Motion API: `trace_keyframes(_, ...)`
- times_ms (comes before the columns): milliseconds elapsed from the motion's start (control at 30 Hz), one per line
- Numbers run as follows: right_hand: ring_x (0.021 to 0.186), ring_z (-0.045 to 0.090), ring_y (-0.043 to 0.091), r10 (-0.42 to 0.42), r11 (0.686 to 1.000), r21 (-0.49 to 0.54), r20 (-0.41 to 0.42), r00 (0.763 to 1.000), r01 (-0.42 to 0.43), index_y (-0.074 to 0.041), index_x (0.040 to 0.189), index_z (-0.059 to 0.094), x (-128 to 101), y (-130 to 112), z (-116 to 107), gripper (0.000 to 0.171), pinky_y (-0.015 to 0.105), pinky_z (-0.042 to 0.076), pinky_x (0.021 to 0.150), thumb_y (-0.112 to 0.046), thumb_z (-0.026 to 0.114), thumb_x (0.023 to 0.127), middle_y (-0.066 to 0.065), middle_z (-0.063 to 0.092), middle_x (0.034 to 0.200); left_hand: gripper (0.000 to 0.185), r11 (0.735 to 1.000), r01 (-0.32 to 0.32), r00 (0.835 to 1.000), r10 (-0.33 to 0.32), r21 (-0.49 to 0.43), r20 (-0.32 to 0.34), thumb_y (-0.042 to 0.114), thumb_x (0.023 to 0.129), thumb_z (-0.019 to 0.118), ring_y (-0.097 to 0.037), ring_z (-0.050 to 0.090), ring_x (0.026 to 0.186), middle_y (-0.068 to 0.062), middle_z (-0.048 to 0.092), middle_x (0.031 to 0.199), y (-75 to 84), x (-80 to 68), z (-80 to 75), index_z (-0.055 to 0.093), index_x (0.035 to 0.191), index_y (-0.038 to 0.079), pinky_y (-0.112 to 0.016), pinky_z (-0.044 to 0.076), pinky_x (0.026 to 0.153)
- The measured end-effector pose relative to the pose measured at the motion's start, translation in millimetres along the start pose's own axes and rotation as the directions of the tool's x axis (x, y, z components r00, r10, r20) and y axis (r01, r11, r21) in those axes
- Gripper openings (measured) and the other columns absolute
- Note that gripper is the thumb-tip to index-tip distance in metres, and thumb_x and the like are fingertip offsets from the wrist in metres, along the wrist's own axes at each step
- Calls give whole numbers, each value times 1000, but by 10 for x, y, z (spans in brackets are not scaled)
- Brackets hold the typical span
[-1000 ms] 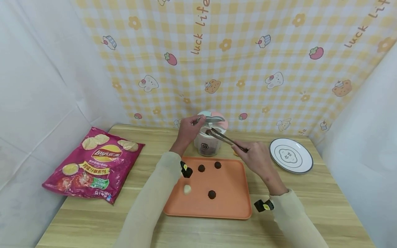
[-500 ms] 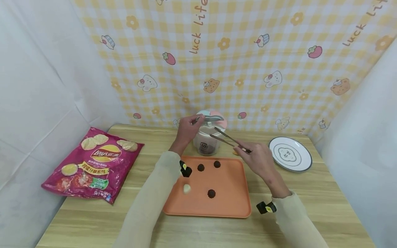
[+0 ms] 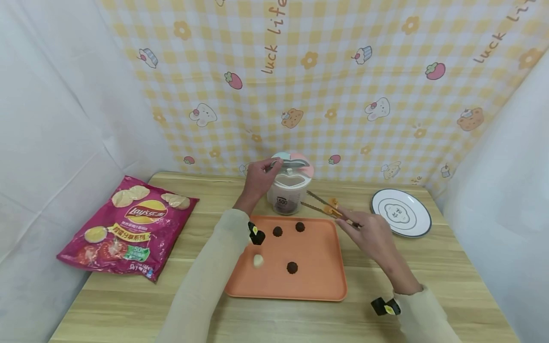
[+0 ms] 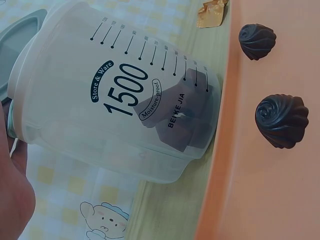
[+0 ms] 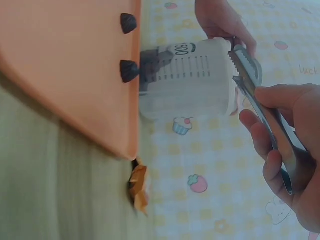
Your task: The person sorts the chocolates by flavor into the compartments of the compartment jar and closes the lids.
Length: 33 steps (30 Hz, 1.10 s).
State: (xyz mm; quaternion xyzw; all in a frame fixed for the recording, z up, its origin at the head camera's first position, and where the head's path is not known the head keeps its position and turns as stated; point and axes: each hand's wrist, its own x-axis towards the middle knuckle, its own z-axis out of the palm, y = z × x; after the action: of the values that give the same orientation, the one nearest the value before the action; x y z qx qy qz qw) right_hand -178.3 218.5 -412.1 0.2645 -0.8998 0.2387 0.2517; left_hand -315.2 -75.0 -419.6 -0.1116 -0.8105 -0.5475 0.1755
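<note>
**Tongs held beside the storage jar, lid flap pinched up**

Left hand [image 3: 257,180] raised at the far middle of the tabletop [image 3: 450,271], fingers curled around the grey flap of the lid [image 3: 293,163] on a translucent storage jar [image 4: 115,107]. Jar marked 1500 and standing just beyond the far edge of the orange tray [image 3: 317,281], with dark chocolate pieces [image 4: 182,120] lying in its bottom.

Right hand [image 3: 370,232] wrapped around the handle end of metal tongs [image 3: 322,205], fingers and thumb gripping both arms. Tong tips parted, empty, pointed toward the jar but apart from it in the head view, above the strip of tabletop between the jar and the white plate [image 3: 401,213]. Crumpled golden wrapper [image 3: 331,206] lying on the tabletop just off the tray's far right corner, under the tongs.

On the tray: two swirled dark chocolates [image 4: 281,120] close to its far edge, a third [image 3: 292,267] near the middle, and one pale sweet [image 3: 258,260] by the left edge, next to the left sleeve.

Pink bag of crisps [image 3: 128,226] flat at the left edge of the tabletop, well apart from the tray. Plate near the far right corner.
</note>
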Motion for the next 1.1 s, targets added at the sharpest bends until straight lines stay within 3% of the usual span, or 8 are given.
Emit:
trace_keyframes(233,52,47,-2,30,999,37,98,995,-34,-14,110,72,-260,125,14,27,19,33,41,-24,72,85,-11,70,82,47,1000,3,1000,-3,-5,-4,57,87,56,-7,57,108,-1,64,117,8,16,0,72,109,18,-24,45,87)
trace_keyframes(567,58,55,-3,61,987,128,264,963,-97,-13,110,72,-617,369,64,28,18,39,42,-20,73,83,-15,68,82,47,1000,7,1000,-7,-14,8,56,88,56,-8,56,110,-1,64,116,3,-3,-9,72,109,18,-28,44,89)
trace_keyframes(833,78,64,1,47,975,190,334,941,-117,-11,112,71,-759,458,55,30,22,50,58,-20,73,84,-6,71,96,47,1000,10,1000,-10,-23,9,57,87,56,-6,56,109,0,64,117,7,-4,-4,73,108,19,-28,45,88)
trace_keyframes(1100,78,63,1,60,975,179,365,929,-134,-11,111,71,-794,504,76,33,26,52,64,-23,76,81,-7,70,95,48,1000,12,1000,-11,-17,11,57,88,56,-8,57,109,-1,63,119,1,-7,-10,72,110,18,-29,45,88)
